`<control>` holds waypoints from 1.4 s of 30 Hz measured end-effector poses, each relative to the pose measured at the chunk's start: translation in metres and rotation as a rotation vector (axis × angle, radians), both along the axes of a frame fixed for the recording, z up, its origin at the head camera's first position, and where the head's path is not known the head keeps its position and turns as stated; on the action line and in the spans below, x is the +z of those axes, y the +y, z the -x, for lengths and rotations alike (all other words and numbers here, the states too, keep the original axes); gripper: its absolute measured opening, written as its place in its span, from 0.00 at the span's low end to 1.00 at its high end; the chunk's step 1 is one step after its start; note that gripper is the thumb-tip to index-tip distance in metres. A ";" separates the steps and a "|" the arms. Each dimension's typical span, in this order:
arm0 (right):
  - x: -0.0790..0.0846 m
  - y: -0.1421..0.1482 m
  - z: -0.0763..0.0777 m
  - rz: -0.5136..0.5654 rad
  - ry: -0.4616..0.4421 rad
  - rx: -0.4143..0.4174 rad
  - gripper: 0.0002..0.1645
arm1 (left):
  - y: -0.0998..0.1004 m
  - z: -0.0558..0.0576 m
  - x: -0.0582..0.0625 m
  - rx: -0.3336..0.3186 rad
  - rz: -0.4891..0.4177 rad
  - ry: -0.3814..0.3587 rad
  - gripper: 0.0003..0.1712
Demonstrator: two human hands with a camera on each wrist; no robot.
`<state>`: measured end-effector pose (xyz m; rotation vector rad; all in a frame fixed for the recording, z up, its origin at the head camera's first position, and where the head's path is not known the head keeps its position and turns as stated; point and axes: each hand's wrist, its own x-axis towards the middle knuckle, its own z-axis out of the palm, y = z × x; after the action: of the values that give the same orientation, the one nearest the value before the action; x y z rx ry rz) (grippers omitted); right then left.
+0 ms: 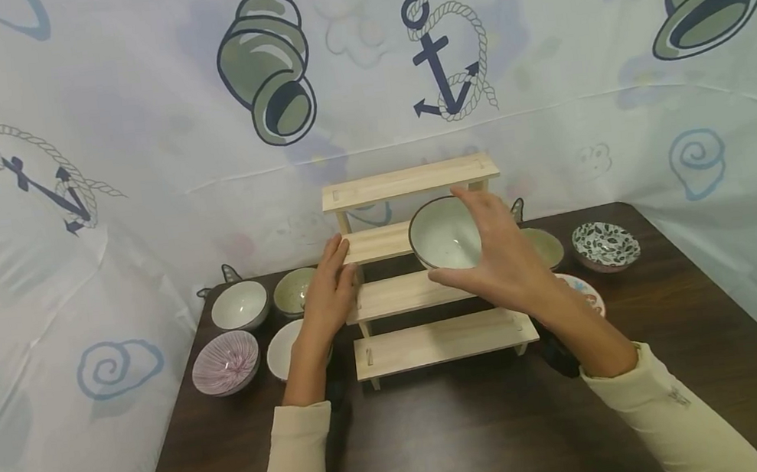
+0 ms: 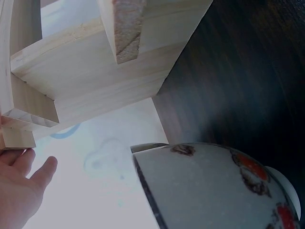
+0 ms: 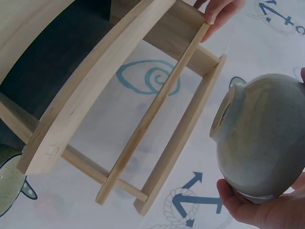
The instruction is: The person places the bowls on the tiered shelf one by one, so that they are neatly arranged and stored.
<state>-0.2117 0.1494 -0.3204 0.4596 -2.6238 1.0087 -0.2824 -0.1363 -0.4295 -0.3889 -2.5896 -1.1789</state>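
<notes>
My right hand (image 1: 502,258) holds a pale bowl with a thin dark rim (image 1: 444,234) in front of the upper tiers of a stepped wooden rack (image 1: 445,340), thumb and fingers spread around its sides. The bowl is tipped, its inside facing me; in the right wrist view its plain outside and foot ring (image 3: 223,113) show. At the rack's left end, my left hand (image 1: 330,291) grips the end of the second-highest board, fingertips at its edge.
On the dark table left of the rack are a white bowl (image 1: 240,306), a purple-streaked bowl (image 1: 226,363), an olive bowl (image 1: 293,293) and a partly hidden white one (image 1: 282,351). To the right stand a leaf-patterned bowl (image 1: 606,245), another olive bowl (image 1: 544,247) and a patterned one (image 1: 586,295).
</notes>
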 end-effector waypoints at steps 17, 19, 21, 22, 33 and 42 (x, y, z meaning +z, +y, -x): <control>-0.007 -0.026 0.017 0.027 0.106 0.050 0.66 | -0.003 0.001 -0.003 0.005 0.002 0.001 0.30; -0.008 -0.029 0.019 0.036 0.120 0.056 0.66 | -0.003 0.001 -0.003 0.004 -0.001 -0.006 0.30; -0.009 -0.031 0.021 0.041 0.130 0.057 0.65 | -0.003 0.001 -0.003 0.003 -0.004 -0.010 0.31; -0.010 -0.032 0.022 0.046 0.133 0.058 0.65 | -0.003 0.001 -0.002 0.003 -0.004 -0.011 0.31; -0.007 -0.045 0.030 0.042 0.144 0.067 0.66 | -0.001 0.002 -0.002 0.007 0.007 -0.001 0.31; 0.000 -0.054 0.037 0.010 0.154 0.059 0.66 | -0.001 0.000 0.000 0.002 -0.009 -0.004 0.31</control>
<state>-0.2491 0.0956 -0.3201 0.5911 -2.4812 0.9629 -0.2824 -0.1371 -0.4299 -0.3821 -2.5862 -1.1918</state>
